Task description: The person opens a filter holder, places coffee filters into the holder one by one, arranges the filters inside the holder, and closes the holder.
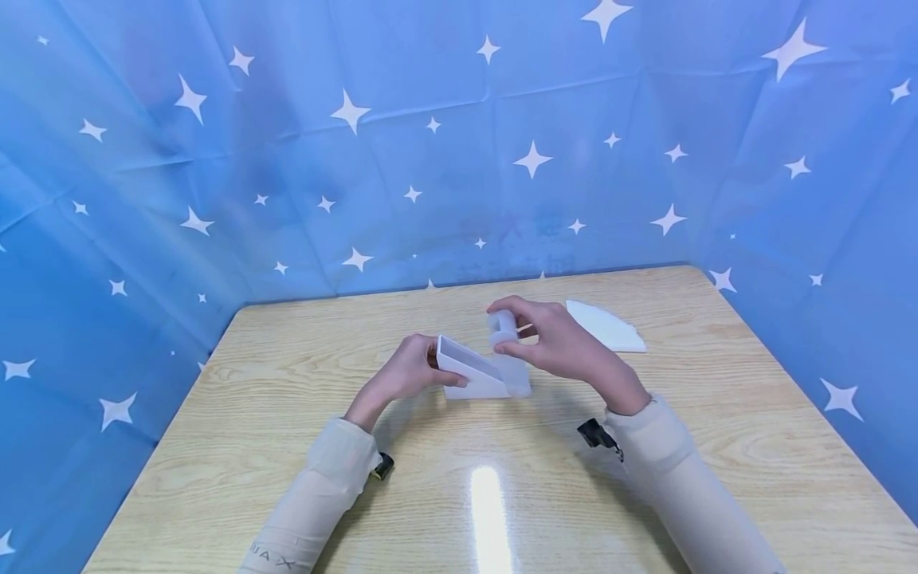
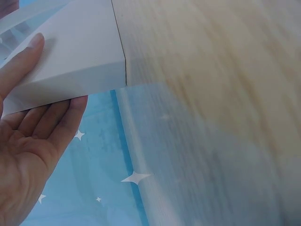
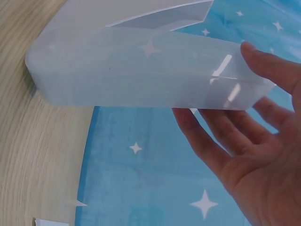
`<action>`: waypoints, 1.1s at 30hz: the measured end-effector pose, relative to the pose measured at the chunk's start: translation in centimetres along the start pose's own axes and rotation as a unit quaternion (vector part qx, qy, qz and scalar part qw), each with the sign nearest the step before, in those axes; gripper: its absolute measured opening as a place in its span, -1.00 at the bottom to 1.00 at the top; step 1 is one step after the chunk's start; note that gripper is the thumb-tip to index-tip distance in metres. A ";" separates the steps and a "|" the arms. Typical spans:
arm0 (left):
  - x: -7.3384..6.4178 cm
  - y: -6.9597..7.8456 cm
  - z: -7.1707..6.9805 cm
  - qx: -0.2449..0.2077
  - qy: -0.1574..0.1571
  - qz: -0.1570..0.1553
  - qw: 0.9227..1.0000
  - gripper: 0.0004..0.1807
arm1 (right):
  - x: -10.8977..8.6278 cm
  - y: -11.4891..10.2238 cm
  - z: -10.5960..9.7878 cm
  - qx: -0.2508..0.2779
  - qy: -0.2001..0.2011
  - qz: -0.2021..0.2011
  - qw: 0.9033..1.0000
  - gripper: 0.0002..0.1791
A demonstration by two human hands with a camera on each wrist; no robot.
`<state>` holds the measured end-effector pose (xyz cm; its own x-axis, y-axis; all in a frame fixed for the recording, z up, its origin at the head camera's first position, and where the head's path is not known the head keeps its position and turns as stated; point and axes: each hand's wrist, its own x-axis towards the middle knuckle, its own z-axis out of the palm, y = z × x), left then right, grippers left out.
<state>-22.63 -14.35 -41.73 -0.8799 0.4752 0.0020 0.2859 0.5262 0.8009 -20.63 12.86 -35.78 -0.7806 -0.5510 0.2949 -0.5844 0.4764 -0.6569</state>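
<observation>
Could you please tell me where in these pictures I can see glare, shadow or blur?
Head view: a bright glare strip on the table, a soft shadow beside the right sleeve; left wrist view: wood grain looks smeared, softer than the edges of the white box; right wrist view: white glints on the clear plastic, near the fingers.

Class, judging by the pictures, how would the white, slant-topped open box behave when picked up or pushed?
The white box is probably stiff: its edges look straight. It is likely light for its size, being hollow with thin walls. Its flat sides suggest it would slide rather than roll.
</observation>
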 end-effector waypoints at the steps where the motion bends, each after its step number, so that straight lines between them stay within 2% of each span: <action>1: 0.0 0.0 0.0 -0.001 0.000 0.000 1.000 -0.65 | 0.0 0.0 -0.1 0.000 0.001 0.000 1.000 -0.48; 9: 0.1 0.0 0.0 -0.001 0.001 0.009 1.000 -0.65 | 0.0 0.2 -0.2 -0.003 0.001 0.007 1.000 -0.50; 26: 0.0 -0.2 0.1 -0.002 0.002 0.000 1.000 -0.63 | -0.2 0.3 -0.7 -0.022 -0.010 0.032 0.999 -0.52; 33: 0.1 -0.1 0.0 -0.004 0.001 0.005 1.000 -0.63 | -0.2 0.4 -1.0 -0.022 -0.010 0.028 0.999 -0.53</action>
<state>-22.76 -14.32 -41.86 -0.8777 0.4792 0.0104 0.2912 0.5159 0.8057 -20.91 13.80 -35.42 -0.8081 -0.5361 0.2441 -0.5493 0.5361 -0.6410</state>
